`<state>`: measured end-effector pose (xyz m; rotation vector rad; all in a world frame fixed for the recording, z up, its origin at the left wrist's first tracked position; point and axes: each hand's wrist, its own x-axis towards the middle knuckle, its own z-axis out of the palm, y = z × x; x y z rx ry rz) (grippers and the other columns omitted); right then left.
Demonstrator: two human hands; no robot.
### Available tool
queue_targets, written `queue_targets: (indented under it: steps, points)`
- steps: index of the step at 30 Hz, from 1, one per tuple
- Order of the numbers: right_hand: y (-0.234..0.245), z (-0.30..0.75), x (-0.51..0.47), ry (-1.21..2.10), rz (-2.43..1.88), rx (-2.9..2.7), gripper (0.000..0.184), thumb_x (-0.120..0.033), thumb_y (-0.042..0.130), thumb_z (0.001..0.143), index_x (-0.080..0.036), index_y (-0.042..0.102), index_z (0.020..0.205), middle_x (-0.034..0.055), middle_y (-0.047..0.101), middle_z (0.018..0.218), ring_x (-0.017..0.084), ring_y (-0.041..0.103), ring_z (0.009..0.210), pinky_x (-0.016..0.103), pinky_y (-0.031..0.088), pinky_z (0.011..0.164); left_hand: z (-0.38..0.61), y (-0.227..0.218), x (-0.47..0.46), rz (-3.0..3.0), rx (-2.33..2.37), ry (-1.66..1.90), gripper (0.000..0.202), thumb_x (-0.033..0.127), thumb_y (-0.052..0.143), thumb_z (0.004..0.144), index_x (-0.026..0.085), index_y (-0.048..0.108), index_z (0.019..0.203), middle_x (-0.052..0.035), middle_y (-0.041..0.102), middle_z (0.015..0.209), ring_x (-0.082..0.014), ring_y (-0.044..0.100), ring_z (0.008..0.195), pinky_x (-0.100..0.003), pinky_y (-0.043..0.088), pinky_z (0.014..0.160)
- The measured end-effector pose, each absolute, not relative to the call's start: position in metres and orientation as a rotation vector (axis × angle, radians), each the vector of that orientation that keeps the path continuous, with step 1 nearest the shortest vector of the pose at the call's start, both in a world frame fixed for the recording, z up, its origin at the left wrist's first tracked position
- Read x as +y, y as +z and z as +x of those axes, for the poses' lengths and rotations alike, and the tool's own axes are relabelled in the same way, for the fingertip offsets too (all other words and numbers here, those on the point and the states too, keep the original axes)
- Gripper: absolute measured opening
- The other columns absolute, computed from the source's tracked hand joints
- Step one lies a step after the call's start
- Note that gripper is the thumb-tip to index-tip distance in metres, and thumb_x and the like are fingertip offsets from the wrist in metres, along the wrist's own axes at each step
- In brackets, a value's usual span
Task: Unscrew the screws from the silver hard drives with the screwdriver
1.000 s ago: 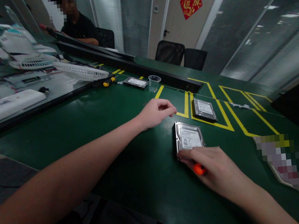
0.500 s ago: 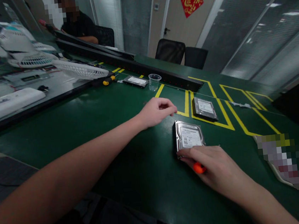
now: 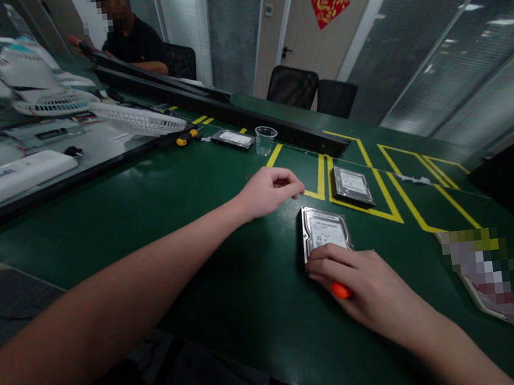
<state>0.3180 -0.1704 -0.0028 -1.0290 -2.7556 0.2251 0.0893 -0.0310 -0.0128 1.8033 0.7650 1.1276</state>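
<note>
A silver hard drive [image 3: 325, 232] lies flat on the green table [image 3: 196, 223], label up. My right hand [image 3: 363, 285] rests at its near edge, fingers closed round an orange-handled tool [image 3: 341, 290] with fingertips touching the drive. My left hand [image 3: 268, 191] sits on the table just left of the drive, its fingers curled in a pinch; what it holds, if anything, is too small to make out.
A second hard drive [image 3: 352, 186] lies inside a yellow-taped box. Farther back are a third drive [image 3: 232, 139], a clear plastic cup [image 3: 264, 141] and a yellow-handled screwdriver [image 3: 186, 139]. White fan parts [image 3: 139, 122] sit at left. Another person [image 3: 133, 40] sits far back.
My right hand has crept slightly forward onto the near edge of the drive. My left hand has stayed where it was.
</note>
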Motion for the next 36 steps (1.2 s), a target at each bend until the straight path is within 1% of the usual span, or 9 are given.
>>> queue_targets:
  steps: [4, 8, 15, 31, 36]
  points:
    - [-0.0049, 0.3180, -0.1711, 0.219, -1.051, -2.765, 0.030, -0.008, 0.055, 0.097, -0.024, 0.064, 0.120, 0.0080, 0.067, 0.124, 0.021, 0.068, 0.098, 0.033, 0.050, 0.073, 0.0890, -0.0124, -0.0311, 1.810, 0.769, 1.125, 0.018, 0.030, 0.070, 0.088, 0.014, 0.073, 0.078, -0.0019, 0.070, 0.075, -0.0132, 0.063, 0.073, -0.029, 0.049, 0.074]
    - [-0.0043, 0.3155, -0.1713, 0.241, -1.056, -2.753, 0.026, -0.009, 0.054, 0.097, -0.023, 0.064, 0.116, 0.0078, 0.068, 0.120, 0.020, 0.068, 0.097, 0.032, 0.050, 0.073, 0.0890, -0.0119, -0.0310, 1.811, 0.764, 1.127, 0.018, 0.029, 0.069, 0.088, 0.014, 0.072, 0.077, -0.0018, 0.071, 0.075, -0.0127, 0.062, 0.072, -0.029, 0.048, 0.074]
    - [-0.0020, 0.3124, -0.1728, 0.184, -1.070, -2.771, 0.021, -0.011, 0.054, 0.098, -0.022, 0.063, 0.114, 0.0075, 0.067, 0.116, 0.020, 0.068, 0.092, 0.032, 0.048, 0.067, 0.0892, -0.0147, -0.0301, 1.810, 0.753, 1.125, 0.018, 0.030, 0.070, 0.088, 0.015, 0.073, 0.079, -0.0017, 0.070, 0.075, -0.0131, 0.062, 0.073, -0.029, 0.048, 0.074]
    - [-0.0042, 0.3146, -0.1730, 0.159, -1.074, -2.792, 0.029, -0.008, 0.054, 0.095, -0.022, 0.062, 0.119, 0.0092, 0.067, 0.120, 0.022, 0.069, 0.095, 0.033, 0.051, 0.069, 0.0898, -0.0128, -0.0310, 1.806, 0.752, 1.117, 0.017, 0.028, 0.069, 0.088, 0.014, 0.073, 0.079, -0.0023, 0.072, 0.076, -0.0132, 0.063, 0.073, -0.029, 0.049, 0.075]
    - [-0.0038, 0.3134, -0.1718, 0.126, -1.059, -2.789, 0.029, -0.009, 0.054, 0.095, -0.021, 0.063, 0.120, 0.0097, 0.068, 0.121, 0.021, 0.070, 0.094, 0.032, 0.054, 0.070, 0.0900, -0.0134, -0.0311, 1.806, 0.761, 1.115, 0.018, 0.030, 0.069, 0.088, 0.014, 0.073, 0.079, -0.0019, 0.071, 0.076, -0.0129, 0.062, 0.073, -0.029, 0.048, 0.074]
